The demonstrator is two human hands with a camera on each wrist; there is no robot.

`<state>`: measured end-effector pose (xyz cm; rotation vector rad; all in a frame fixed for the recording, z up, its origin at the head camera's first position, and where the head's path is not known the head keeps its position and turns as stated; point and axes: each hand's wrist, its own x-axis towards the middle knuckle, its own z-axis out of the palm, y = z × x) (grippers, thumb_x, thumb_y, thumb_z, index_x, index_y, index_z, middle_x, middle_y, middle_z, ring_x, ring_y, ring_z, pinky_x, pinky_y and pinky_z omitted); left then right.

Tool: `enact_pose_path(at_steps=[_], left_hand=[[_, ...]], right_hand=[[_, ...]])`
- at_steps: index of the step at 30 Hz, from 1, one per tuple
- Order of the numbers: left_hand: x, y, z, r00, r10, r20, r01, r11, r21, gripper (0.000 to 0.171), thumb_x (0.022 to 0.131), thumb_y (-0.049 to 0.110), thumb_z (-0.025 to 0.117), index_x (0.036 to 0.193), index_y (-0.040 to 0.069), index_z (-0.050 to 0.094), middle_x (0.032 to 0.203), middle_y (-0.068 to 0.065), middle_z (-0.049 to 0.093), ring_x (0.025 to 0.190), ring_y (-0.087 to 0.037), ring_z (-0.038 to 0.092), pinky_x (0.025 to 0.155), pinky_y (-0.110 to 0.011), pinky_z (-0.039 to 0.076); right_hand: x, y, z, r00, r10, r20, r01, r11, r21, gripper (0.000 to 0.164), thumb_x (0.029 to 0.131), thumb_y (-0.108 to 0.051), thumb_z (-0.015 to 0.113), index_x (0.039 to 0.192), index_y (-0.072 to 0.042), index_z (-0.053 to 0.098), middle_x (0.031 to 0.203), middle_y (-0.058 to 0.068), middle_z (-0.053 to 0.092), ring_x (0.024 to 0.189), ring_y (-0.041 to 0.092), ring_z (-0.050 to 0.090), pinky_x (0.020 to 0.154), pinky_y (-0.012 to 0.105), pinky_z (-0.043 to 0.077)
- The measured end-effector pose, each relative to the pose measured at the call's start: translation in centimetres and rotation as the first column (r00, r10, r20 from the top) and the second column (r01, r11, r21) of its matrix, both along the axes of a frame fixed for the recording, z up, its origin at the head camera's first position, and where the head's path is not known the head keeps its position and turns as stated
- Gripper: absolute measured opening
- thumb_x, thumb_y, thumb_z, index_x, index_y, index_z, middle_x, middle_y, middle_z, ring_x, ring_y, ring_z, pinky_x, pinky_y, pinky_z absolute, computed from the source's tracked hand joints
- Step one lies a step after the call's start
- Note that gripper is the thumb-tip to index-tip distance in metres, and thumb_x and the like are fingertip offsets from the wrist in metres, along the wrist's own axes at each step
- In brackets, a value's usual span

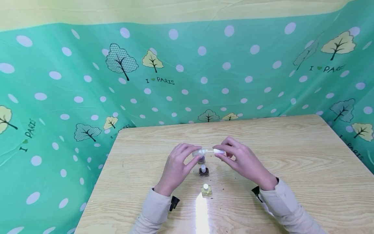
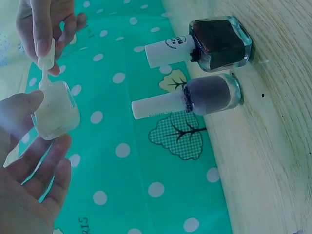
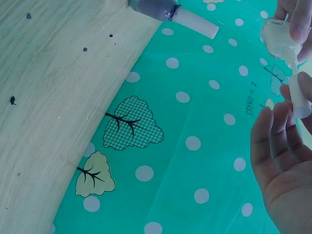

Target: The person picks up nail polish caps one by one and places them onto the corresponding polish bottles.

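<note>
Between thumb and fingers my left hand [image 1: 179,164] holds a square glass nail polish bottle [image 2: 56,111] with whitish polish, tipped on its side above the table. My right hand [image 1: 241,157] pinches the white brush cap [image 3: 298,95] of that bottle. The cap is off the neck, and its pale brush stem [image 1: 210,151] spans the gap to the bottle mouth. Below the hands stand three capped polish bottles in a row: a greyish purple one [image 2: 209,94], partly hidden in the head view, a dark one [image 1: 204,171] and a pale yellow one [image 1: 206,190].
The bottles stand on a light wood-grain table [image 1: 292,156]. Small dark specks [image 3: 85,49] lie scattered on it near the bottles. A green curtain [image 1: 187,81] with white dots and printed trees hangs behind the table and at both sides.
</note>
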<state>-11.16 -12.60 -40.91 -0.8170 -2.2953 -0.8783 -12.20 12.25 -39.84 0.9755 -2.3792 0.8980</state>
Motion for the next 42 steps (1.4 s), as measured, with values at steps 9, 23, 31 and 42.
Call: enact_pose_path(at_steps=[9, 23, 31, 42], left_hand=[[0.0, 0.3, 0.1, 1.0, -0.017, -0.015, 0.017, 1.0, -0.004, 0.027, 0.09, 0.022, 0.074, 0.116, 0.014, 0.071, 0.106, 0.002, 0.07, 0.1, -0.015, 0.064, 0.088, -0.03, 0.054], [0.1, 1.0, -0.1, 0.999, -0.031, -0.017, 0.03, 0.999, -0.036, 0.027, 0.09, 0.019, 0.074, 0.116, 0.015, 0.071, 0.107, 0.003, 0.068, 0.1, -0.013, 0.062, 0.087, -0.027, 0.053], [0.3, 1.4, -0.3, 0.999, -0.024, -0.022, 0.023, 0.999, -0.047, 0.024, 0.092, 0.021, 0.071, 0.115, 0.016, 0.071, 0.106, 0.003, 0.068, 0.1, -0.013, 0.061, 0.086, -0.026, 0.053], [0.3, 1.7, -0.3, 0.999, -0.006, -0.045, 0.005, 0.999, -0.041, 0.024, 0.091, 0.021, 0.071, 0.114, 0.014, 0.071, 0.105, 0.003, 0.069, 0.1, -0.013, 0.062, 0.088, -0.026, 0.053]], right_hand=[[-0.1, -0.1, 0.0, 1.0, 0.004, -0.001, -0.004, 1.0, 0.003, 0.02, 0.089, -0.015, 0.075, 0.109, -0.014, 0.075, 0.094, -0.01, 0.057, 0.071, 0.001, 0.05, 0.057, 0.017, 0.047], [0.0, -0.6, -0.1, 1.0, 0.024, 0.011, -0.024, 1.0, 0.019, 0.019, 0.09, -0.017, 0.074, 0.108, -0.013, 0.075, 0.092, -0.01, 0.056, 0.066, 0.001, 0.046, 0.054, 0.016, 0.043], [0.1, -0.9, -0.2, 1.0, 0.029, 0.006, -0.03, 0.998, 0.051, 0.02, 0.09, -0.019, 0.073, 0.109, -0.013, 0.075, 0.093, -0.01, 0.057, 0.067, 0.0, 0.045, 0.056, 0.016, 0.042], [-0.1, -1.0, -0.4, 1.0, 0.018, -0.003, -0.018, 0.999, 0.05, 0.008, 0.092, -0.021, 0.071, 0.098, -0.016, 0.074, 0.083, -0.013, 0.053, 0.064, -0.001, 0.044, 0.053, 0.015, 0.041]])
